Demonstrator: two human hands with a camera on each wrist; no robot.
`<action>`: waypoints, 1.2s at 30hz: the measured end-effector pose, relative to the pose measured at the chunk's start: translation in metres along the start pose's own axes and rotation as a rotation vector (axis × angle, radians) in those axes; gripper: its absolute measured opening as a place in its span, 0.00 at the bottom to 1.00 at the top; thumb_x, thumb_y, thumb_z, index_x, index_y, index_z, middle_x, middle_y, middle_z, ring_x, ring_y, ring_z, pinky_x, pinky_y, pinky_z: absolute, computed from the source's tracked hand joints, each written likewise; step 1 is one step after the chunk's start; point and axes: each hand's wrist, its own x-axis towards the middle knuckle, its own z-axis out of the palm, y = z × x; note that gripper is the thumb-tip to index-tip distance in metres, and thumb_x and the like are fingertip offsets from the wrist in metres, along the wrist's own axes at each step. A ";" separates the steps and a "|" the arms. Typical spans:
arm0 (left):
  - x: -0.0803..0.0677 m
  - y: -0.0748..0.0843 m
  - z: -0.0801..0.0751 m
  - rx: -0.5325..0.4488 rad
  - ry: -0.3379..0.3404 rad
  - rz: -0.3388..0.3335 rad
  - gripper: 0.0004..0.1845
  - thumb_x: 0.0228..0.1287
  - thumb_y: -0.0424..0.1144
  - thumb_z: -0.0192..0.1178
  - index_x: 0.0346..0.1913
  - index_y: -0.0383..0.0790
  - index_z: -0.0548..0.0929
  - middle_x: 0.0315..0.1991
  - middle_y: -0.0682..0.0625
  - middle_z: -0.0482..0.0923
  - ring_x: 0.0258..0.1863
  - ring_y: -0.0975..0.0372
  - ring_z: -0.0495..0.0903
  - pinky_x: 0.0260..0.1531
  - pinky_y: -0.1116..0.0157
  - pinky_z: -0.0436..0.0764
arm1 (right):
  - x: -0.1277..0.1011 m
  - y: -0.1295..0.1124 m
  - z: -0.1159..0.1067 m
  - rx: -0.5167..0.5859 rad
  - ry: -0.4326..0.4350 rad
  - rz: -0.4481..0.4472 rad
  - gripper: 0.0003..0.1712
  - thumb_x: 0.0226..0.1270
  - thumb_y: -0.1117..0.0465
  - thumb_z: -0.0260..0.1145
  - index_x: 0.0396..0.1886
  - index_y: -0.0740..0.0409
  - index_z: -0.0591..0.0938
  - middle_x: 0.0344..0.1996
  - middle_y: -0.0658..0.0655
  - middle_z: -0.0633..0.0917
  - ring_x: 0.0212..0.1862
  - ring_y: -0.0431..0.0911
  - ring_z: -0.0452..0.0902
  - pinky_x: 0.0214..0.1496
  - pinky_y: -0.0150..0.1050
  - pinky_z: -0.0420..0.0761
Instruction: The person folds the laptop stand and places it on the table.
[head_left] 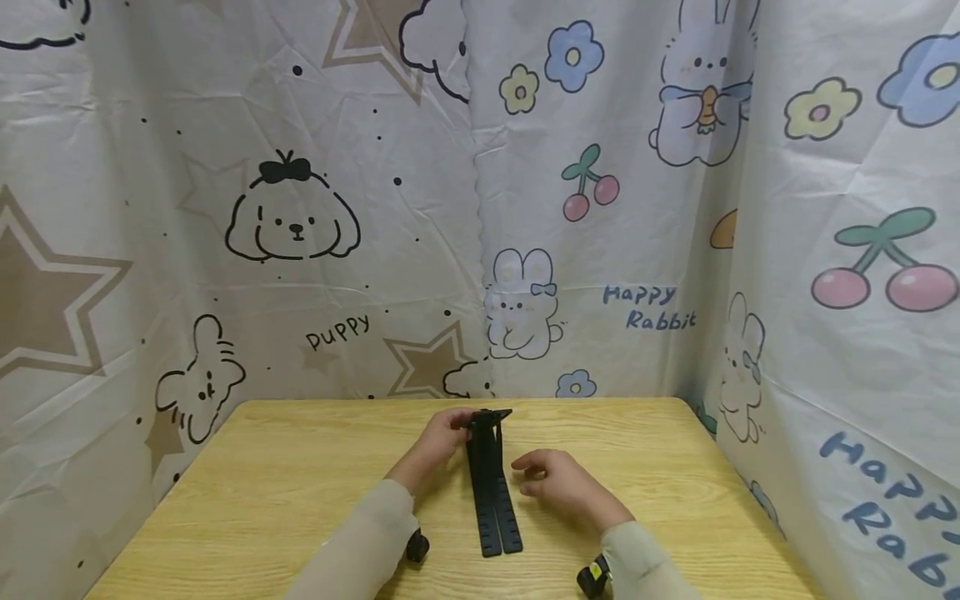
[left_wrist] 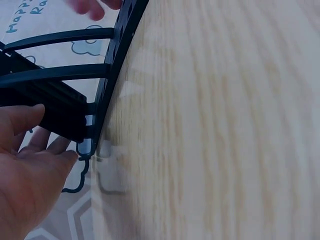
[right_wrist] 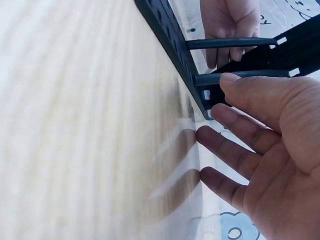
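Stand: a long black plastic folding stand with rows of square holes along its flat base lies lengthwise at the middle of the bench, far end raised on two thin struts into a small top plate.
Bench: light wooden bench with visible grain; the stand's base strip lies flat on it.
Left hand: left hand is at the far, raised end of the stand, on its left side. Grip: fingers and thumb curl against the raised top piece; in the left wrist view the thumb presses on the black bar of the raised part, other fingers below it.
Right hand: right hand hovers just right of the stand near its middle, palm down. Grip: released, fingers loosely spread, holding nothing; in the right wrist view the thumb tip is at the lower strut, touching or just beside it, cannot tell which.
Sleeves: pale beige sleeves cover both forearms.
Wrist gear: small black camera mounts sit at each wrist near the bench's near edge.
Surroundings: cartoon-printed white plastic sheeting with puppies, rabbits, stars and cherries walls in the bench on three sides.
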 end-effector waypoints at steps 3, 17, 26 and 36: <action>-0.003 0.003 -0.001 0.002 0.047 0.002 0.21 0.66 0.18 0.58 0.61 0.32 0.83 0.62 0.36 0.80 0.66 0.44 0.76 0.64 0.49 0.78 | 0.006 0.001 -0.002 0.016 0.016 -0.019 0.18 0.67 0.61 0.72 0.56 0.57 0.86 0.55 0.53 0.86 0.57 0.54 0.82 0.61 0.56 0.80; -0.042 0.016 -0.009 0.150 0.162 -0.048 0.28 0.67 0.31 0.66 0.69 0.32 0.74 0.71 0.34 0.70 0.73 0.38 0.64 0.69 0.40 0.68 | 0.027 0.013 -0.004 0.085 0.103 -0.048 0.16 0.70 0.59 0.71 0.56 0.54 0.86 0.60 0.53 0.83 0.65 0.56 0.76 0.68 0.57 0.75; -0.060 0.018 0.003 0.215 0.148 -0.051 0.28 0.64 0.39 0.72 0.64 0.36 0.76 0.71 0.36 0.70 0.72 0.39 0.65 0.69 0.37 0.66 | 0.041 0.008 -0.003 0.105 0.096 -0.084 0.17 0.65 0.58 0.75 0.52 0.54 0.87 0.69 0.57 0.77 0.73 0.59 0.68 0.74 0.61 0.67; -0.055 0.013 0.006 0.266 0.062 -0.012 0.09 0.61 0.36 0.74 0.42 0.39 0.85 0.75 0.35 0.64 0.75 0.36 0.60 0.72 0.35 0.59 | 0.052 0.006 0.000 0.083 0.098 -0.057 0.13 0.61 0.60 0.78 0.45 0.49 0.87 0.75 0.56 0.70 0.78 0.61 0.59 0.77 0.63 0.60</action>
